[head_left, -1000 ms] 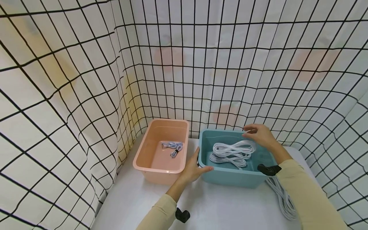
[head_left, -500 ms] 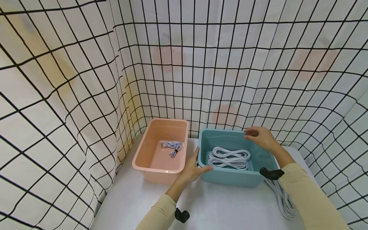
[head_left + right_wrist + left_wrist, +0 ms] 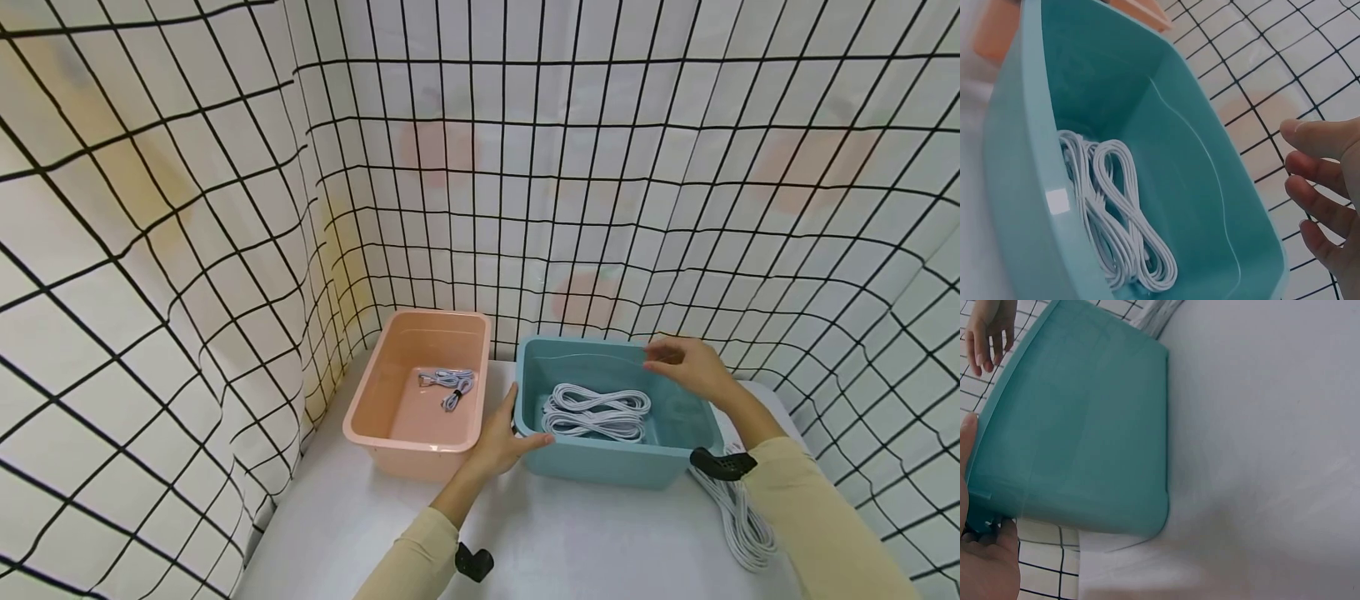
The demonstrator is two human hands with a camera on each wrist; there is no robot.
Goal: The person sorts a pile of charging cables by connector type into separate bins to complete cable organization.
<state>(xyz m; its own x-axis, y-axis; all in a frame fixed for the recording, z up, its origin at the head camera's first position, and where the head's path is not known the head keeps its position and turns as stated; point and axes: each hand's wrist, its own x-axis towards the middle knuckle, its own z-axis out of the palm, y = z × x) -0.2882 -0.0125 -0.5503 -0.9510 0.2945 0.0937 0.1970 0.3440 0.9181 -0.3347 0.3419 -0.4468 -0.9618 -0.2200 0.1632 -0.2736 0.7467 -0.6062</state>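
A teal bin (image 3: 615, 471) holds two white cable coils, one farther back (image 3: 600, 400) and one nearer (image 3: 588, 425); the right wrist view shows the bundled cables (image 3: 1129, 219) too. My left hand (image 3: 498, 437) grips the bin's near left corner, thumb along the front rim and fingers at the side. In the left wrist view, part of that left hand (image 3: 988, 562) shows below the rim. Over the bin's back right rim hovers my right hand (image 3: 690, 367), fingers loosely bent and holding nothing; the right wrist view shows these fingers (image 3: 1322, 200) apart from the bin.
Left of the teal bin stands a peach bin (image 3: 427, 458) with small thin cables (image 3: 450, 383) inside. Another white cable bundle (image 3: 742, 517) lies on the white table (image 3: 600, 550) by my right forearm. Black netting (image 3: 540, 167) rises behind and at both sides.
The upper white cable coil, near my right hand a second ago, has dropped flat into the teal bin. My right hand has shifted slightly right; the left stays at the corner.
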